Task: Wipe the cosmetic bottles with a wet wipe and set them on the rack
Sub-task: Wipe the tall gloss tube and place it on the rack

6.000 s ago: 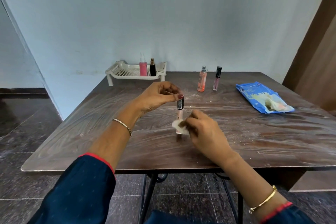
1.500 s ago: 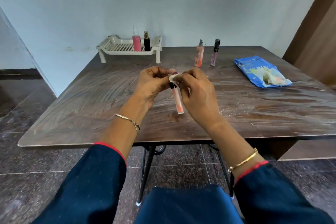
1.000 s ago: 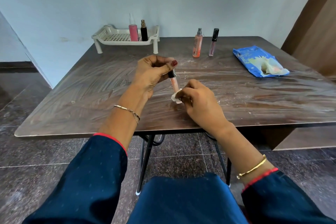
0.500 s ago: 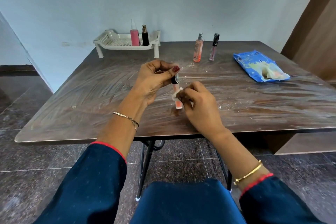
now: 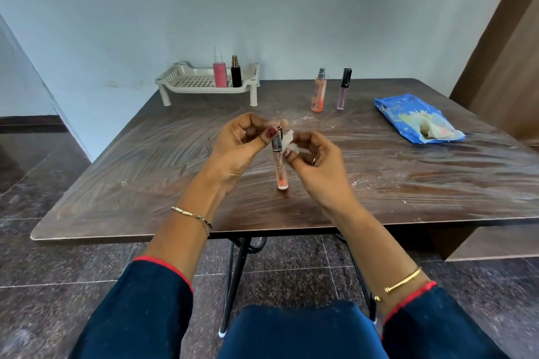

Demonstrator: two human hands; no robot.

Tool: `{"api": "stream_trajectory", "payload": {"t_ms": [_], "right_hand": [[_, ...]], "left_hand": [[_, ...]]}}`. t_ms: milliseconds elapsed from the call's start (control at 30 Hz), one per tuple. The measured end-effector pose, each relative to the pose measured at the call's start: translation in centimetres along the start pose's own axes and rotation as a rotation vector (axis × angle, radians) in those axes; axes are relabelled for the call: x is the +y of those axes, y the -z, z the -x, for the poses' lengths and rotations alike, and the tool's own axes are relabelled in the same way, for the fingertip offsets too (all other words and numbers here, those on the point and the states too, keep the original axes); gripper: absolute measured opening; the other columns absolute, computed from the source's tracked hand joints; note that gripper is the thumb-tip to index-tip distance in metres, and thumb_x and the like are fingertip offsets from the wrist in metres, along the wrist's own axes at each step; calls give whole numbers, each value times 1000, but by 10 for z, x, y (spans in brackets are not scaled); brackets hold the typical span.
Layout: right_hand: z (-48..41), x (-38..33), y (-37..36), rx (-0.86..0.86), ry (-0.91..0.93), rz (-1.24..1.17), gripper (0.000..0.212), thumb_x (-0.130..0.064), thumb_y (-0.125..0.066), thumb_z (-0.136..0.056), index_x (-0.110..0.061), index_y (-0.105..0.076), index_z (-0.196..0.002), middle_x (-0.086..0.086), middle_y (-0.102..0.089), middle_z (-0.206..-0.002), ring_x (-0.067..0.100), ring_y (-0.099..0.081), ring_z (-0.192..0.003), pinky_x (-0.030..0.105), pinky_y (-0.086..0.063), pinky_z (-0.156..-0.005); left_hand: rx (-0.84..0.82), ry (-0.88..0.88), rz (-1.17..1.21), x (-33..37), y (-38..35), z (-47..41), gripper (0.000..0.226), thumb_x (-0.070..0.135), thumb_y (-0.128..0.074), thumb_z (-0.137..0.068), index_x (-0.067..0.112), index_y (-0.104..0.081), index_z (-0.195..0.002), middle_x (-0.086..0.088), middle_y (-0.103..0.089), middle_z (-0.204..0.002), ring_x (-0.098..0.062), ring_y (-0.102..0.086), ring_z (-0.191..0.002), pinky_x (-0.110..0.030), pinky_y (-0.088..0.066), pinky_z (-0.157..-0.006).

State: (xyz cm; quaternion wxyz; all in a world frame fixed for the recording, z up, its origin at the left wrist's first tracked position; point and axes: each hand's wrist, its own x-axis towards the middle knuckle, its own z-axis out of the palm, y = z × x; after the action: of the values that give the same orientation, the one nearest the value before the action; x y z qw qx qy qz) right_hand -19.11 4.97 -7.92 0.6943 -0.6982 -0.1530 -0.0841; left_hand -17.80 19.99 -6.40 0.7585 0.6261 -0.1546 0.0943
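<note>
My left hand (image 5: pixel 243 143) pinches the dark cap of a slim peach tube (image 5: pixel 280 169), which stands upright with its base on the table. My right hand (image 5: pixel 313 156) grips a small white wet wipe (image 5: pixel 288 141) against the tube's cap end. On the white rack (image 5: pixel 189 81) at the back left stand a pink bottle (image 5: pixel 220 73) and a black bottle (image 5: pixel 236 74). An orange spray bottle (image 5: pixel 318 93) and a pale pink tube with a black cap (image 5: pixel 343 90) stand on the table right of the rack.
A blue wet-wipe pack (image 5: pixel 408 116) lies open at the right side of the brown table (image 5: pixel 145 160), with a wipe sticking out. White specks dot the tabletop. A brown door or panel (image 5: pixel 507 52) rises at the right.
My right hand has slid the wipe from the tube's lower body up to its cap end. The left hand keeps its hold on the cap, and the tube still stands on the table.
</note>
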Motion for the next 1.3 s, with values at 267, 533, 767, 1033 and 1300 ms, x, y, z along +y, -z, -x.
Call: {"api": "stream_trajectory", "payload": {"t_ms": [267, 533, 767, 1033, 1300], "right_hand": [[-12, -8, 11, -204, -31, 71, 24, -3, -67, -85, -7, -66, -108, 4, -71, -101, 11, -66, -97, 22, -51, -89], [-10, 2, 20, -301, 3, 253, 24, -12, -70, -84, -10, -68, -107, 1, -72, -104, 12, -65, -99, 26, -50, -88], [-1, 17, 17, -308, 5, 710, 20, -24, -76, -77, -17, -73, -95, -5, -73, -87, 12, -66, -81, 35, -53, -80], [-6, -15, 24, -218, -237, -27, 24, 8, -69, -77, -7, -72, -95, 7, -74, -87, 13, -69, -82, 25, -55, -82], [7, -15, 24, -154, -202, -154, 23, 8, -67, -80, -3, -70, -100, 9, -74, -91, 14, -69, -87, 22, -55, -81]], "left_hand": [[-132, -29, -35, 5, 4, 5, 13, -4, -57, -86, 8, -61, -89, -7, -72, -107, -21, -64, -111, -24, -49, -92], [-207, -32, -75, 9, 3, 13, 12, -3, -56, -87, 7, -60, -92, -8, -69, -113, -20, -63, -113, -23, -49, -91], [-96, -38, -134, 5, -4, 19, 15, 16, -70, -73, 15, -64, -87, 8, -73, -90, -6, -65, -88, -20, -51, -80], [-98, -46, -326, 15, 2, 15, 17, 26, -76, -68, 22, -67, -82, 7, -74, -92, -18, -66, -94, -59, -43, -97], [-193, -5, -383, 20, 7, 15, 22, 23, -68, -78, 8, -64, -93, -2, -73, -105, -17, -65, -107, -56, -38, -104]]}}
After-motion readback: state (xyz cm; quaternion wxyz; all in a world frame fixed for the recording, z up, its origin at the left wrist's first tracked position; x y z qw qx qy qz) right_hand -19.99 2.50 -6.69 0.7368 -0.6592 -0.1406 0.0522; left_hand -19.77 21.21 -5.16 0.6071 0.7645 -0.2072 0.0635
